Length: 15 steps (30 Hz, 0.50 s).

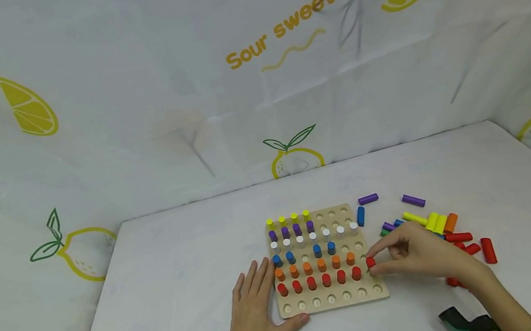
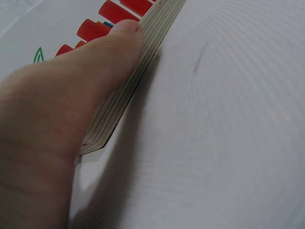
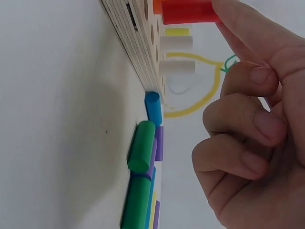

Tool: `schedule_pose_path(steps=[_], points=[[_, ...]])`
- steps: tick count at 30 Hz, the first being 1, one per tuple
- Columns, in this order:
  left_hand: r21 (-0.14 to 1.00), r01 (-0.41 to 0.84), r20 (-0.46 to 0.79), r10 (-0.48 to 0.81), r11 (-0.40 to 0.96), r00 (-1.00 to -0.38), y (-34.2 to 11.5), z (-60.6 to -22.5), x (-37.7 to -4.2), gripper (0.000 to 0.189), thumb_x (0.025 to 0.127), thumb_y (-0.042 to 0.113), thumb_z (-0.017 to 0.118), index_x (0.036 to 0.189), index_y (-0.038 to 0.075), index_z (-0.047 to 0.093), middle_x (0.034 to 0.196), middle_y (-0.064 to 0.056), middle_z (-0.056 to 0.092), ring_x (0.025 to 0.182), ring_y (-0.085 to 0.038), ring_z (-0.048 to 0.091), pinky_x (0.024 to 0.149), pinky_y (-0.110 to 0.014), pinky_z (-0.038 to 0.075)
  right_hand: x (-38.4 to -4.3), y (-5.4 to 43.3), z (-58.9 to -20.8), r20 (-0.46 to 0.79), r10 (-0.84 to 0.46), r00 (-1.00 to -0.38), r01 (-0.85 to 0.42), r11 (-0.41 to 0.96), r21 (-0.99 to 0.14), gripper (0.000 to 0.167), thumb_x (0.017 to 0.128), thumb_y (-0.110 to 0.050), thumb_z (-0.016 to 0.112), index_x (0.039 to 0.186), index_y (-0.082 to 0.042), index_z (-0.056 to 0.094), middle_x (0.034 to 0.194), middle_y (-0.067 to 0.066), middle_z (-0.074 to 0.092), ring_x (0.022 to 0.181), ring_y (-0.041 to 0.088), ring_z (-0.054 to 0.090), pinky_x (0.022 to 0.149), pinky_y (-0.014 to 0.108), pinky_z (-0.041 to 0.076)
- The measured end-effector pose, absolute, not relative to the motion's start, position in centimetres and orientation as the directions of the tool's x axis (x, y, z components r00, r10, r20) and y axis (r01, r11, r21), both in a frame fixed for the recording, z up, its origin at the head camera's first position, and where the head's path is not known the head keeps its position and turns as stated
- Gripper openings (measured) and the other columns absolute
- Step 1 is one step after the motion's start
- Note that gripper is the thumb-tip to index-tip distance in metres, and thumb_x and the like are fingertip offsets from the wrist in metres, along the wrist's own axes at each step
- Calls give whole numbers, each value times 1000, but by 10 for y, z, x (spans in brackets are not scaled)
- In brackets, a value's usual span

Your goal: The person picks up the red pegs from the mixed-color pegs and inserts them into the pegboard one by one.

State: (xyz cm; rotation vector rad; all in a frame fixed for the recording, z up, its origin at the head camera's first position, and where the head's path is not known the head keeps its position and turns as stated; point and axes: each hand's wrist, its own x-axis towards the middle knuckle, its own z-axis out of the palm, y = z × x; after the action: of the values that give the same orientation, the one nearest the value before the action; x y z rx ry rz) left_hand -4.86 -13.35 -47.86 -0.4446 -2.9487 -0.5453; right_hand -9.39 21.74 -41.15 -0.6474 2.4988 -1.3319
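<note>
A wooden pegboard (image 1: 336, 289) lies on the table with upright pegs in colour rows: yellow, purple, white, blue, orange and red from back to front. My right hand (image 1: 417, 251) pinches a red peg (image 1: 371, 262) by its top between thumb and forefinger, at the right end of the red row. In the right wrist view this red peg (image 3: 188, 11) stands out from the board, the other fingers curled beside it. My left hand (image 1: 253, 314) lies along the board's left side, fingers extended, its thumb (image 2: 121, 45) pressing the front edge.
Right of the board lies a loose pile of pegs, with yellow pegs (image 1: 433, 221), red pegs (image 1: 488, 250) and green pegs (image 3: 142, 145). A blue peg (image 1: 361, 216) and a purple peg (image 1: 368, 199) lie by the board's back right corner. A patterned cloth (image 1: 157, 119) hangs behind.
</note>
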Motion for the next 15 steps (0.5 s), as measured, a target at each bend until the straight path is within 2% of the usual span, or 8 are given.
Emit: schedule_pose_path(steps=[9,15], points=[[342,297,146,261,892,-954,-133,-478,-49,112,72,84,64,159,19,38,167,2,38,157,-25,31,126,-51,22,-94,211,-414,-28,-499,-866,-245,472,-847,22,84,-26,84,100,-11,82,53,-10,34,48,1,34,44,21,30],[342,293,137,261,893,-956,-134,-478,-49,112,72,84,64,159,19,37,167,2,37,157,-25,31,126,-51,23,-94,212,-416,-46,-489,-871,-237,500,-833,19,83,-27,84,98,-15,83,54,-13,34,48,1,34,44,21,30]])
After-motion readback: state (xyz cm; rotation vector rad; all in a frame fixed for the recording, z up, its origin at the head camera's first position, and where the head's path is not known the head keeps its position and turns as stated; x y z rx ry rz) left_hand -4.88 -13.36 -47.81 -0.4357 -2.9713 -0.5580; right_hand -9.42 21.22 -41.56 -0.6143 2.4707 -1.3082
